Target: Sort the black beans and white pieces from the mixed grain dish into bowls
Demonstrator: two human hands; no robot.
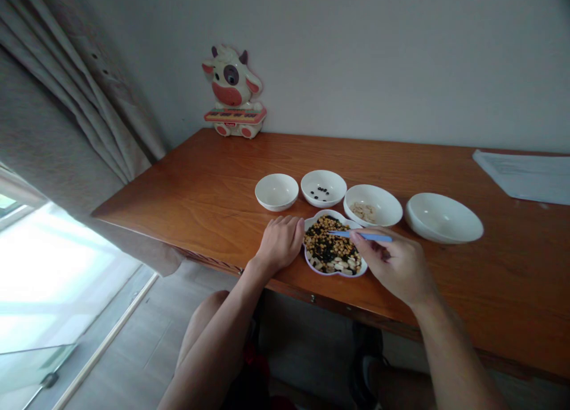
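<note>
Right hand (392, 267): pinching blue tweezers (360, 236), lower centre-right
Tweezers: tips left of the fingers, over bean dish (312, 266)
Bean dish: frame centre, between hands
Left hand (280, 240): loosely curled, empty, touching dish's left rim

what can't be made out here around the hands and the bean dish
Head view:
- thin blue plastic tool: tip too small to show any bean held.
- left hand: own fingers hide whether it touches the scalloped white bean dish.
- white paper sheet: cut by the right edge.

bowls (383, 207) behind bean dish (332, 213), toy (234, 92) far left, paper (525, 175) right
</note>
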